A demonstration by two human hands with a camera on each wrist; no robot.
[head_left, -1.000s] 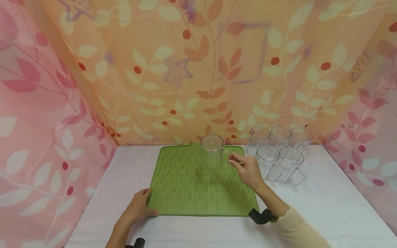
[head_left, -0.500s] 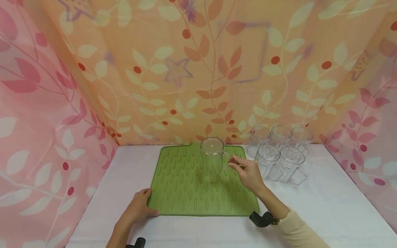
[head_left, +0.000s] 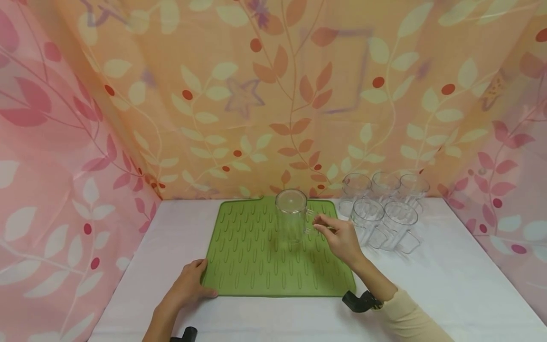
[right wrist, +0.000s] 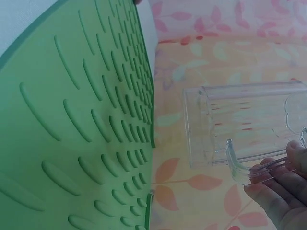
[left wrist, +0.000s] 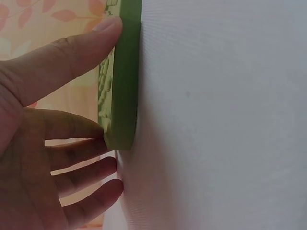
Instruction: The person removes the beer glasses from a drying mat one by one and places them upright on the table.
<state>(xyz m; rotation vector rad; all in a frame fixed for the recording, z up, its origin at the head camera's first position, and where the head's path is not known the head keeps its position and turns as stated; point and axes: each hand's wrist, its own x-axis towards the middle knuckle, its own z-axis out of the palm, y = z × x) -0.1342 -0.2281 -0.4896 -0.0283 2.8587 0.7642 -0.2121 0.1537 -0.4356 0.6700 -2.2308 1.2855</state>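
A clear mug (head_left: pixel 292 223) is held above the green ridged mat (head_left: pixel 239 266). It looks bottom up in the head view, and a gap shows between it and the mat in the right wrist view. My right hand (head_left: pixel 339 237) pinches the mug's handle (right wrist: pixel 240 167) between thumb and fingers, with the mug to the left of the hand. At the mat's near left corner, my left hand (head_left: pixel 190 282) touches the edges. Its thumb (left wrist: pixel 72 57) lies against the front edge; the fairly straight fingers are at the left side.
Several more clear mugs (head_left: pixel 399 213) stand close together on the white tabletop (head_left: pixel 444 285), right of the mat and just beyond the right hand. A leaf-patterned cloth (head_left: pixel 273 118) rises behind and on both sides of the table.
Over the last second the held mug has come down slightly toward the mat with my right hand. My left hand has stayed at the mat's corner.
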